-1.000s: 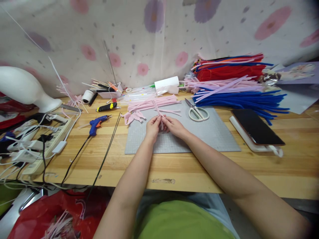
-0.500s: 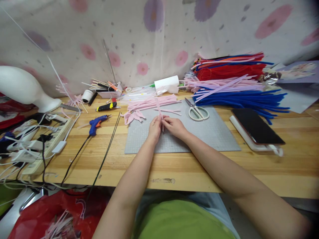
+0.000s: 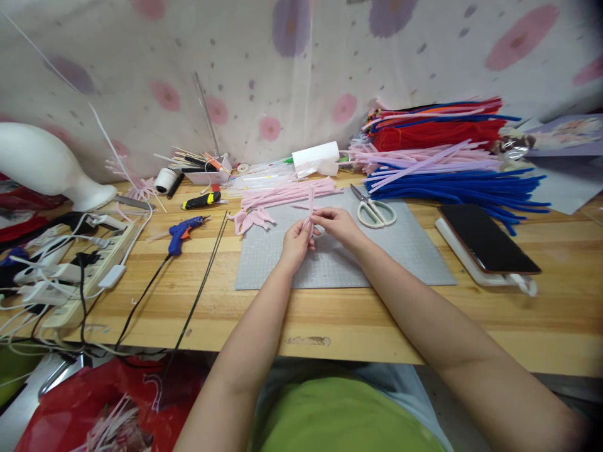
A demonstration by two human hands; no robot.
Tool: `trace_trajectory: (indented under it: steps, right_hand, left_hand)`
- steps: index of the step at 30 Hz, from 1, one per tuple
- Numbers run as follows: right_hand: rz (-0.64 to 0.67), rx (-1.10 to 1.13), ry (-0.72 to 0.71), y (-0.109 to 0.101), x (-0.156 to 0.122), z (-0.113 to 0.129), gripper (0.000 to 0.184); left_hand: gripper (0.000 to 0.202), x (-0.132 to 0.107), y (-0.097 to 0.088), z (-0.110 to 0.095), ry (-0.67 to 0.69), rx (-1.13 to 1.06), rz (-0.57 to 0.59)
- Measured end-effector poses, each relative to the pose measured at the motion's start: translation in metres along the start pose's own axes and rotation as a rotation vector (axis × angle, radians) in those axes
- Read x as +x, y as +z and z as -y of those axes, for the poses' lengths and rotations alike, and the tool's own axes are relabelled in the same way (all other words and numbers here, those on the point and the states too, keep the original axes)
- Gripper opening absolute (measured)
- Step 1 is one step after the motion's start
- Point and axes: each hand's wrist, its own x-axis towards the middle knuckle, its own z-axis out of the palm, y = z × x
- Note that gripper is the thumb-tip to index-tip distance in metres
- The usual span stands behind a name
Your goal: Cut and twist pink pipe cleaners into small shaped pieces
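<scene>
Between my two hands stands a pink pipe cleaner (image 3: 311, 199), held upright over the grey cutting mat (image 3: 377, 263). My left hand (image 3: 298, 242) is closed round its lower part. The fingers of my right hand (image 3: 332, 223) pinch it from the right; how the strands are bent between the fingertips is too small to make out. Behind the hands lies a bundle of pink pipe cleaners (image 3: 287, 191). Left of them rest pink petal-like shaped pieces (image 3: 252, 220). Scissors with pale handles (image 3: 374, 210) lie to the right on the mat.
A blue glue gun (image 3: 183, 235), a yellow-black utility knife (image 3: 201, 200) and thin dark rods (image 3: 202, 285) are at left, beside a power strip (image 3: 89, 282) with tangled cables. Blue pipe cleaners (image 3: 461, 191) and a phone (image 3: 487, 238) sit at right. A red bag (image 3: 56, 408) hangs below.
The pink pipe cleaner has shifted slightly right and now stands straighter. My right hand has risen a little and moved up along it; my left hand has turned, still gripping.
</scene>
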Motion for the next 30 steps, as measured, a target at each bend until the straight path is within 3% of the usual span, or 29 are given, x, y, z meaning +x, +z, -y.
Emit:
trace_trajectory:
  steps: [4,9,13,18,24,27,30]
  right_hand:
    - [-0.078,0.026,0.017,-0.003,0.001,0.003,0.022]
    - [-0.083,0.097,0.044,-0.003,0.002,0.005,0.024]
    - [-0.081,0.113,0.054,-0.002,0.001,0.005,0.026]
    - [0.025,0.047,0.030,-0.003,-0.002,0.011,0.024]
    - [-0.064,0.122,0.030,-0.002,-0.003,0.010,0.022]
    - [-0.031,0.136,0.041,-0.004,-0.002,0.008,0.023]
    - [0.036,0.123,0.066,-0.007,-0.002,0.008,0.025]
  left_hand:
    - [0.028,-0.002,0.002,-0.005,-0.058,-0.036,0.046]
    - [0.024,-0.004,0.001,-0.008,-0.151,-0.064,0.103]
    - [0.024,-0.002,-0.001,-0.008,-0.200,-0.119,0.060]
    - [0.020,-0.002,-0.001,-0.007,-0.196,-0.126,-0.005]
    - [0.029,-0.002,0.000,-0.006,-0.154,-0.084,0.087]
    - [0.035,-0.003,0.001,-0.009,-0.199,-0.135,0.146]
    - [0.034,-0.005,0.002,-0.011,-0.156,-0.103,0.169]
